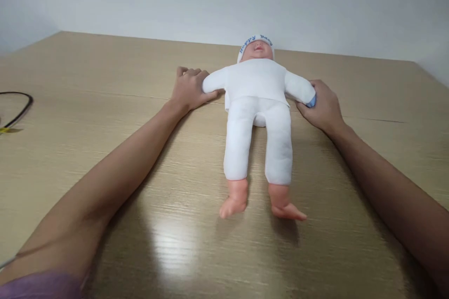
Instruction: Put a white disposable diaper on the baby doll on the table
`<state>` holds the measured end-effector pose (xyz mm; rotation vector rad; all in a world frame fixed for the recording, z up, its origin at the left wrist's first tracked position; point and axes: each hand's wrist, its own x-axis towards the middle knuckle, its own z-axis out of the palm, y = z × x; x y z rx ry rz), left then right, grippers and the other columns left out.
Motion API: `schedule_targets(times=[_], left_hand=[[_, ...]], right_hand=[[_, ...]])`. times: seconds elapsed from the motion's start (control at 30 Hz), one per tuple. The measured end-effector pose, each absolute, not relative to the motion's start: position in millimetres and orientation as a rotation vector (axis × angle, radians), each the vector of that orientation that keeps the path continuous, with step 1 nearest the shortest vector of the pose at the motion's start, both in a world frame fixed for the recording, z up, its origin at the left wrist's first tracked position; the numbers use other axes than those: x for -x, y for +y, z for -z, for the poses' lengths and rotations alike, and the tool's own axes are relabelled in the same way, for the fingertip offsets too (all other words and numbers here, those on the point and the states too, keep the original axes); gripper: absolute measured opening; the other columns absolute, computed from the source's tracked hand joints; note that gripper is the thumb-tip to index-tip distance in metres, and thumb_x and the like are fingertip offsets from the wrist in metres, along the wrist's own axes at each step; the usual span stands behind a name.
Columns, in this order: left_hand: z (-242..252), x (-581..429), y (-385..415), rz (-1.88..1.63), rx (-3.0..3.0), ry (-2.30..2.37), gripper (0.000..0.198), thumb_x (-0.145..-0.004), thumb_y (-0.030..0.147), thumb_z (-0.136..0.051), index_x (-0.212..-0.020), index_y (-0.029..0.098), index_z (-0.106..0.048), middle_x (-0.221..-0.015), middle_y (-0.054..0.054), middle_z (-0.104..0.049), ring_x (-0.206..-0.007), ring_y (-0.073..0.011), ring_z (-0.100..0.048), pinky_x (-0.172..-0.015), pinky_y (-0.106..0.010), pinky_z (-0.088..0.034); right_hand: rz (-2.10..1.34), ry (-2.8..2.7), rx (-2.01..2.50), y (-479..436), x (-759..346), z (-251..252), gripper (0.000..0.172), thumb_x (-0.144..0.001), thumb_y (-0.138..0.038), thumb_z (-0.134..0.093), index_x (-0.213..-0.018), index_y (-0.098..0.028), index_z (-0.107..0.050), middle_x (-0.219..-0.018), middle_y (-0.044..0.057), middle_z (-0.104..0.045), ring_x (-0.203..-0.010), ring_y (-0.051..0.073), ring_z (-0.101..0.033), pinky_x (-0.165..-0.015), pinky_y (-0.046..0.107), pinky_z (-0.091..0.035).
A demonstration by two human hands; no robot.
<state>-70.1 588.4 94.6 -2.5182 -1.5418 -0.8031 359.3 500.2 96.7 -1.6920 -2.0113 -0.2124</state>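
Both of the person's hands have hold of the doll (257, 81) by its outstretched arms. The left hand (191, 88) is closed about the end of one white sleeve, fingers curled and thumb below; the right hand (324, 103) is wrapped about the other, at the blue cuff (311, 102). The doll lies face up between them, legs apart, its bare feet nearest the person. On its head, at the far end, sits a white cap (256, 39) lettered in blue. Under the doll spreads a wood-grained table (140, 238), and past its head rises a pale wall (210, 0). Well off from the doll, on the person's left, a black cable (26, 107) curves beside something yellow (10, 130).
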Motion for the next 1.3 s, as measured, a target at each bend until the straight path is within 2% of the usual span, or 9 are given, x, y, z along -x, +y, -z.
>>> schedule_targets(times=[0.17, 0.3, 0.6, 0.7, 0.8, 0.9, 1.07, 1.2, 1.3], left_hand=[[-92.2, 100.8, 575.6, 0.869, 2.637, -1.476, 0.073, -0.094, 0.077, -0.064, -0.143, 0.022, -0.064, -0.136, -0.014, -0.07, -0.126, -0.0375, -0.062, -0.111, -0.051, -0.046], [-88.0, 116.8, 578.0, 0.91, 2.621, -1.547, 0.069, -0.093, 0.075, -0.069, -0.139, 0.023, -0.066, -0.13, -0.013, -0.074, -0.117, -0.0348, -0.062, -0.105, -0.047, -0.05], [-88.2, 112.1, 574.0, 0.938, 2.646, -1.593, 0.072, -0.093, 0.073, -0.067, -0.142, 0.021, -0.067, -0.128, -0.013, -0.074, -0.117, -0.034, -0.059, -0.109, -0.046, -0.048], [-88.0, 112.2, 562.5, 0.923, 2.624, -1.687, 0.068, -0.096, 0.065, -0.063, -0.145, 0.018, -0.064, -0.131, -0.016, -0.073, -0.121, -0.0351, -0.059, -0.11, -0.047, -0.049], [-86.2, 113.1, 547.8, 0.967, 2.598, -1.707, 0.066, -0.1, 0.049, -0.057, -0.156, 0.015, -0.053, -0.147, -0.018, -0.066, -0.135, -0.0343, -0.058, -0.12, -0.049, -0.045], [-84.4, 112.4, 527.6, 1.023, 2.513, -1.764, 0.072, -0.098, 0.039, -0.056, -0.164, 0.013, -0.043, -0.157, -0.021, -0.059, -0.144, -0.0342, -0.055, -0.125, -0.051, -0.041], [-84.8, 109.0, 477.9, 1.037, 2.392, -1.821, 0.067, -0.097, 0.04, -0.058, -0.157, 0.011, -0.047, -0.158, -0.025, -0.052, -0.149, -0.0378, -0.048, -0.128, -0.054, -0.038], [-87.0, 113.5, 438.3, 1.023, 2.509, -1.705, 0.056, -0.101, 0.047, -0.052, -0.148, 0.017, -0.055, -0.153, -0.02, -0.056, -0.146, -0.0339, -0.049, -0.128, -0.051, -0.037], [-86.3, 115.6, 410.8, 0.991, 2.48, -1.821, 0.053, -0.098, 0.046, -0.053, -0.142, 0.017, -0.061, -0.15, -0.022, -0.059, -0.144, -0.0377, -0.05, -0.125, -0.057, -0.038]], right_hand=[[0.095, -2.046, 1.559, 477.2, -375.4, -96.2, 0.069, -0.096, -0.057, -0.067, -0.149, -0.014, -0.06, -0.14, 0.02, -0.068, -0.123, 0.037, -0.063, -0.11, 0.05, -0.05], [-0.015, -2.009, 1.606, 477.0, -387.7, -95.3, 0.063, -0.101, -0.056, -0.06, -0.147, -0.014, -0.062, -0.138, 0.02, -0.07, -0.119, 0.036, -0.065, -0.109, 0.049, -0.051], [0.015, -2.049, 1.525, 486.2, -393.5, -85.0, 0.061, -0.098, -0.056, -0.055, -0.144, -0.016, -0.061, -0.135, 0.02, -0.07, -0.119, 0.039, -0.065, -0.109, 0.058, -0.052], [0.075, -2.018, 1.553, 482.4, -395.9, -77.5, 0.074, -0.094, -0.05, -0.054, -0.156, -0.009, -0.051, -0.146, 0.024, -0.063, -0.128, 0.042, -0.061, -0.116, 0.061, -0.048], [0.142, -1.973, 1.637, 473.0, -397.9, -69.3, 0.091, -0.093, -0.05, -0.051, -0.166, 0.002, -0.035, -0.155, 0.029, -0.055, -0.142, 0.043, -0.053, -0.128, 0.061, -0.037], [0.149, -1.861, 1.825, 455.6, -396.4, -63.5, 0.095, -0.096, -0.053, -0.047, -0.169, 0.005, -0.028, -0.163, 0.031, -0.046, -0.153, 0.044, -0.043, -0.131, 0.063, -0.029], [0.084, -1.547, 2.142, 413.2, -385.5, -60.7, 0.096, -0.1, -0.056, -0.048, -0.168, 0.009, -0.026, -0.166, 0.038, -0.036, -0.156, 0.052, -0.034, -0.129, 0.069, -0.029], [0.075, -1.605, 2.114, 372.2, -373.1, -62.3, 0.093, -0.102, -0.057, -0.046, -0.169, 0.005, -0.029, -0.166, 0.035, -0.04, -0.154, 0.051, -0.038, -0.128, 0.069, -0.031], [0.061, -1.676, 2.095, 334.5, -360.8, -65.2, 0.084, -0.103, -0.056, -0.043, -0.165, 0.001, -0.041, -0.164, 0.033, -0.045, -0.154, 0.049, -0.041, -0.128, 0.068, -0.032]])
